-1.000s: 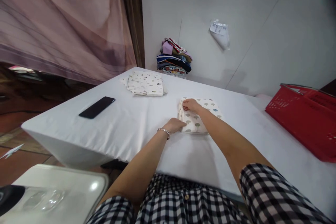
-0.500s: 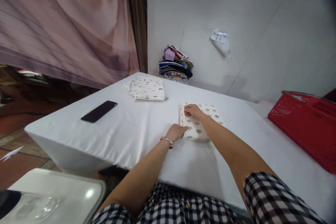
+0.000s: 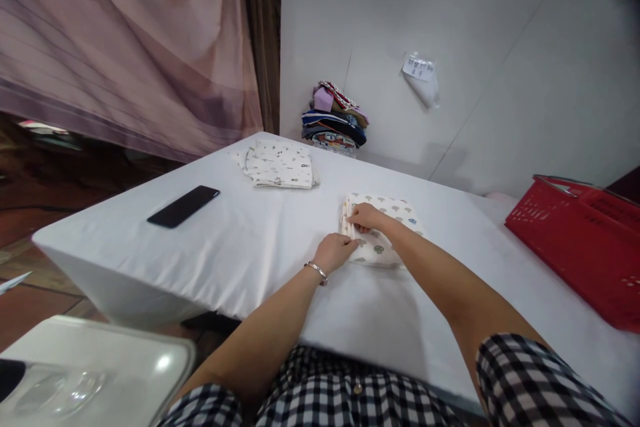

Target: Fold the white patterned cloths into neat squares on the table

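A folded white cloth [image 3: 379, 255] with grey and greenish mushroom-like prints lies on the white-covered table in front of me. My left hand [image 3: 334, 251] wears a silver bracelet and grips the cloth's near left edge, thumb on top, the other fingers partly hidden. Further back along that left edge, my right hand [image 3: 367, 217] has its fingers curled in a pinch on the folded layers. Its forearm hides part of the cloth's right side. A second folded white cloth [image 3: 283, 165] with small dark prints lies farther back to the left.
A black phone [image 3: 184, 206] lies on the table's left. At the right stands a red plastic basket [image 3: 575, 240]. Folded fabrics form a stack [image 3: 334, 119] by the wall. A pale lidded bin [image 3: 110, 340] is at lower left, beside the table [image 3: 240, 227].
My right hand has slid slightly nearer to me along the cloth's left edge, closer to my left hand. The left hand stays at its corner. The view has shifted a little.
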Demonstrator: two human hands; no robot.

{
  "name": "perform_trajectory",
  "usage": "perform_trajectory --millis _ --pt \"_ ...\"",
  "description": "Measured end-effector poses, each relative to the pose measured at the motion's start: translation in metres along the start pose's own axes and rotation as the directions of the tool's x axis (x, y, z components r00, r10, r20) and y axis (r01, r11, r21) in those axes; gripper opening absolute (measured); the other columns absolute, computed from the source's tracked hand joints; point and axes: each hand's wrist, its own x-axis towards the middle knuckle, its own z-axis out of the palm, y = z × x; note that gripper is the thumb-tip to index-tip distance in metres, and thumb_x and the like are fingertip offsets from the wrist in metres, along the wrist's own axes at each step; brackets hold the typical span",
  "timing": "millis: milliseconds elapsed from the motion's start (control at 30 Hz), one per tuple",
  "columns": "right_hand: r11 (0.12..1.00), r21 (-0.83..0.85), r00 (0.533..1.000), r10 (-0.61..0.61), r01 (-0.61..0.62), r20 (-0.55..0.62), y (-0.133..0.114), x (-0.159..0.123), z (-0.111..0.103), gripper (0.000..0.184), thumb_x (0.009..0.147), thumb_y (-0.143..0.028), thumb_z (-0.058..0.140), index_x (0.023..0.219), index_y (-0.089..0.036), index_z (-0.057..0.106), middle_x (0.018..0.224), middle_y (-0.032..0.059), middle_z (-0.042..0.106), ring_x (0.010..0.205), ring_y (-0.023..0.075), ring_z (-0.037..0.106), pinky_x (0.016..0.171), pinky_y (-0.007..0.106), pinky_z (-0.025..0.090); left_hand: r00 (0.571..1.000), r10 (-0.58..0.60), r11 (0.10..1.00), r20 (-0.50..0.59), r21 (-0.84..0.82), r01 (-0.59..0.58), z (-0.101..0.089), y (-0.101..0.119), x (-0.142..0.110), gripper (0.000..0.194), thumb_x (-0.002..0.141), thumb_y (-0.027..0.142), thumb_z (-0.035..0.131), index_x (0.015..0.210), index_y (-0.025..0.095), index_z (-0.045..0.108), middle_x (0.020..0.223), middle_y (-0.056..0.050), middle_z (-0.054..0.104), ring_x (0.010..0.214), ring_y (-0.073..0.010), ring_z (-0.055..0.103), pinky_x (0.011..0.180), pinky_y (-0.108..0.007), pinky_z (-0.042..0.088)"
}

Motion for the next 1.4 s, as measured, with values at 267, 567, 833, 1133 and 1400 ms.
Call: perform_trajectory --millis 267,567,833,1133,1400 --pt "0.893 0.45 0.998 -0.043 0.023 0.035 0.026 0.004 -0.001 0.013 0.079 -0.019 0.06 0.069 -0.014 0.054 0.055 -0.0005 0.061 0.039 0.0055 0.052 0.037 0.014 0.039 0.998 -0.058 0.992 0.011 -0.109 0.059 0.001 -0.006 0.005 0.055 0.074 0.063 0.044 0.043 0.017 0.044 0.043 0.002 0.044 0.045 -0.01 0.037 0.049 -0.025 0.025" --pt "0.955 0.295 1.0 -0.015 0.018 -0.013 0.012 0.008 0.006 0.025 0.079 -0.024 0.06 0.057 -0.014 0.052 0.044 -0.0004 0.056 0.036 0.0085 0.051 0.035 0.017 0.039 1.0 -0.013 0.996 -0.001 -0.091 0.013 0.001 -0.001 0.002 0.052 0.072 0.06 0.049 0.043 0.018 0.036 0.042 0.004 0.031 0.047 -0.0094 0.028 0.047 -0.026 0.02" --pt "0.996 0.05 0.998 0.068 -0.069 0.019 -0.005 0.009 0.004 0.026 0.074 -0.019 0.061 0.05 -0.014 0.051 0.037 0.0014 0.052 0.035 0.0131 0.053 0.038 0.021 0.043 1.0 -0.009 0.996 0.023 -0.086 0.011 -0.002 -0.001 0.001 0.052 0.073 0.058 0.049 0.042 0.018 0.037 0.043 0.004 0.03 0.049 -0.0102 0.03 0.048 -0.026 0.02" --pt "0.914 0.401 0.998 -0.038 0.055 -0.05 0.018 0.002 0.0 0.014 0.078 -0.014 0.053 0.064 -0.016 0.051 0.049 -0.0025 0.058 0.042 0.0074 0.055 0.041 0.014 0.042 1.0 0.027 0.995 0.011 -0.098 -0.025 -0.001 -0.002 0.001 0.053 0.074 0.059 0.047 0.043 0.018 0.036 0.043 0.004 0.03 0.048 -0.0097 0.029 0.048 -0.026 0.02" --pt "0.916 0.399 0.997 -0.023 0.05 -0.072 0.016 0.005 0.007 0.013 0.077 -0.014 0.052 0.065 -0.016 0.05 0.052 -0.0019 0.059 0.044 0.0068 0.055 0.041 0.013 0.041 0.999 0.002 0.994 0.032 -0.11 0.002 -0.003 -0.001 0.001 0.054 0.074 0.059 0.047 0.042 0.017 0.036 0.041 0.004 0.032 0.046 -0.0093 0.03 0.047 -0.025 0.02"
